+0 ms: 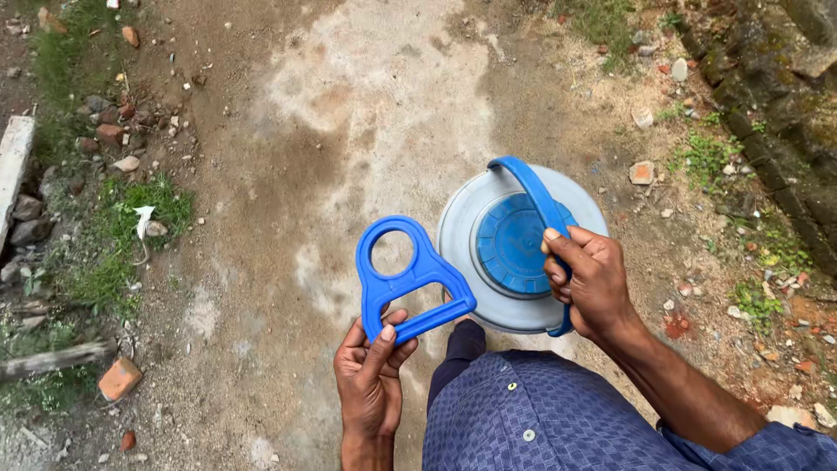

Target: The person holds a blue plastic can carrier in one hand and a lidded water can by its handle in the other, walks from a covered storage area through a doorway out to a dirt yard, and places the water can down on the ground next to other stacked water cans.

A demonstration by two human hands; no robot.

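The left hand grips the straight bar of a blue plastic bottle-carrier handle, ring end up, thumb on top. The right hand, wrist bent, closes around the blue bail handle of a grey container with a blue lid hanging over the dirt path. Broken bricks lie left, a mossy stone wall right.

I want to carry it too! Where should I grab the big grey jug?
Probably by the blue carry handle arching over the grey jug and its blue lid, coming from above. The right hand grips it so; the round body offers no hold.
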